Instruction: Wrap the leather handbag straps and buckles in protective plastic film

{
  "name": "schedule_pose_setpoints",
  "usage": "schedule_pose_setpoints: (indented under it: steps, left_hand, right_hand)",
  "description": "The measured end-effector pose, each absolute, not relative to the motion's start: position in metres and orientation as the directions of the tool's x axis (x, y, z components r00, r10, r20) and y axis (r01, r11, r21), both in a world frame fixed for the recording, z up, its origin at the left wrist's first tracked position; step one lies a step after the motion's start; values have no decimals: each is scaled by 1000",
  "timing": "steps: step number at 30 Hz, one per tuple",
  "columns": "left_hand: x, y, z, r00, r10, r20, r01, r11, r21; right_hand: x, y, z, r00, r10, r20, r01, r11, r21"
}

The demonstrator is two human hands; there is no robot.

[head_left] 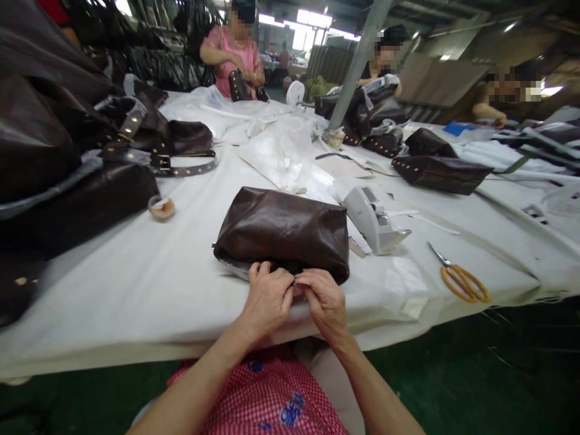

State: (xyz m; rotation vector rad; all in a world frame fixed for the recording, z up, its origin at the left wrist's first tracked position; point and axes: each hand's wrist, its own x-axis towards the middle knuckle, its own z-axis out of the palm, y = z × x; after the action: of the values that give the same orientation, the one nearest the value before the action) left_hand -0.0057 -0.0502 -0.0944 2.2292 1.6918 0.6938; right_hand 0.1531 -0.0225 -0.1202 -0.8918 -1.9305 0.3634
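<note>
A dark brown leather bag (283, 226) lies on the white-covered table right before me, its near edge toward my body. My left hand (268, 296) has its fingers curled over that near edge, gripping the bag. Close beside it, my right hand (324, 299) pinches at the same edge, thumb and fingers together. The fingertips of both hands almost meet at the middle of the edge. Whatever small part lies between them is mostly hidden. A strip of clear plastic shows along the bag's near left side.
Orange-handled scissors (464, 283) lie at the right. A grey tape dispenser (374, 220) stands just behind the bag's right end. Brown bags (77, 205) are piled at the left, near a small tape roll (162, 208). Another bag (441, 172) lies back right. Co-workers stand across the table.
</note>
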Motion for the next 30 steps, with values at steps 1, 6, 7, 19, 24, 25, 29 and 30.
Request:
schedule_pose_setpoints:
  steps: [1, 6, 7, 19, 24, 25, 29, 30]
  left_hand:
    - [-4, -50, -95, 200, 956, 215, 836, -281, 471]
    - [2, -45, -94, 126, 975, 185, 866, -199, 458]
    - [3, -45, -94, 119, 976, 182, 866, -192, 462]
    - [2, -46, -94, 135, 970, 200, 862, -215, 459]
    - [2, -45, -94, 147, 968, 203, 865, -225, 448]
    - [2, -45, -94, 144, 969, 201, 865, -222, 450]
    - [3, -45, -93, 148, 972, 185, 863, -218, 456]
    - [3, -44, -92, 150, 972, 182, 862, -219, 458]
  right_hand:
    - [154, -22, -119, -289, 723, 628, 437, 683, -586]
    - [159, -17, -112, -363, 761, 538, 442, 649, -620]
    - [160, -17, -110, -383, 763, 521, 441, 647, -622]
    - [166, -18, -116, -425, 679, 599, 412, 734, -540]
    - [167, -18, -118, -377, 730, 569, 426, 683, -594]
    - [166, -18, -118, -358, 737, 573, 434, 675, -597]
    - [164, -20, -118, -321, 733, 599, 425, 677, -601]
    - [164, -20, -118, -326, 730, 601, 415, 682, -603]
